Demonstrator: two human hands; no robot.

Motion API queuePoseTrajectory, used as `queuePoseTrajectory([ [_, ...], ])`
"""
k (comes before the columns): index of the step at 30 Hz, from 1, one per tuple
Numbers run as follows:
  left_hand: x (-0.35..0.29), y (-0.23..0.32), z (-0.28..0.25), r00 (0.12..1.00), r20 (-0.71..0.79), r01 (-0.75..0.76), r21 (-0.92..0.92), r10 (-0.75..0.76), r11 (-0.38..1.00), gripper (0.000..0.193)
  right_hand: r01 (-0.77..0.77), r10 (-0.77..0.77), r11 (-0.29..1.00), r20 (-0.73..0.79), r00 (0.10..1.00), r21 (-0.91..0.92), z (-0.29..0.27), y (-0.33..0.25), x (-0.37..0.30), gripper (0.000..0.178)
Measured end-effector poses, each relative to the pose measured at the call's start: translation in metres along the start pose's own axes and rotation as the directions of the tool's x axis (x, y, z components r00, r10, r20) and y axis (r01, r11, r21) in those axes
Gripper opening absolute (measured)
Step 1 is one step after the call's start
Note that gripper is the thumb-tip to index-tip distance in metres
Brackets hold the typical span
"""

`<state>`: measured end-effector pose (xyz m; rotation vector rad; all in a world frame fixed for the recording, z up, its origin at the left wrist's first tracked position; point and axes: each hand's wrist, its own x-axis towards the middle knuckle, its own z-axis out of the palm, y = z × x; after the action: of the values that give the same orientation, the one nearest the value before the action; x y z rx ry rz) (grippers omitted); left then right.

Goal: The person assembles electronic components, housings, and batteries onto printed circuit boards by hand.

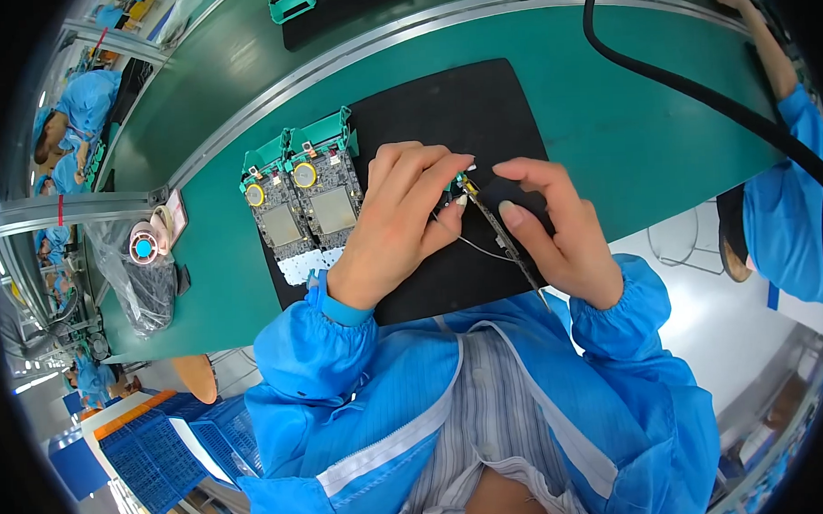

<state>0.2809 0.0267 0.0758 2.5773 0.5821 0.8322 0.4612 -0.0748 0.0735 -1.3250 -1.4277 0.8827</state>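
While the near edge of the green desk (pixel 597 115) runs close by the sleeves, open green surface lies between the right side of the black mat (pixel 442 102) and the desk's right end. Above the mat, toward that near edge, a circuit board (pixel 496 225) stands tilted, nearly edge-on, thin and dark, its upper end green and yellow. The left hand (pixel 392 217) pinches that end; the right hand (pixel 564 226) is just beside, thumb and forefinger apart. Two similar boards (pixel 335 210) lie at the mat's left edge.
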Motion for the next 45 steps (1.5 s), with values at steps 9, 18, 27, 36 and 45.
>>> queuePoseTrajectory([
  [9,0.009,0.005,0.006,0.999,0.037,0.035,0.013,-0.036,0.999,0.036,0.002,0.001,1.000,-0.112,0.994,0.029,-0.006,0.008,0.007,0.029],
  [18,0.014,0.004,0.014,0.998,0.056,0.039,-0.030,-0.037,0.999,0.034,0.078,-0.068,0.997,-0.318,0.946,0.020,-0.001,0.033,0.003,0.025],
  [27,0.017,0.005,0.021,0.999,0.013,0.052,-0.076,-0.051,0.996,0.034,0.368,-0.372,0.927,-0.273,0.887,-0.067,-0.004,0.042,0.005,0.027],
  [36,0.019,0.009,0.009,0.996,0.076,0.044,-0.024,-0.042,0.999,0.029,0.224,-0.261,0.958,-0.223,0.939,-0.179,-0.013,0.016,-0.002,0.034],
  [45,-0.005,-0.001,-0.027,0.973,0.220,0.168,-0.473,-0.069,0.865,0.059,0.454,-0.493,0.694,0.089,0.865,-0.559,0.020,-0.024,-0.007,0.026],
])
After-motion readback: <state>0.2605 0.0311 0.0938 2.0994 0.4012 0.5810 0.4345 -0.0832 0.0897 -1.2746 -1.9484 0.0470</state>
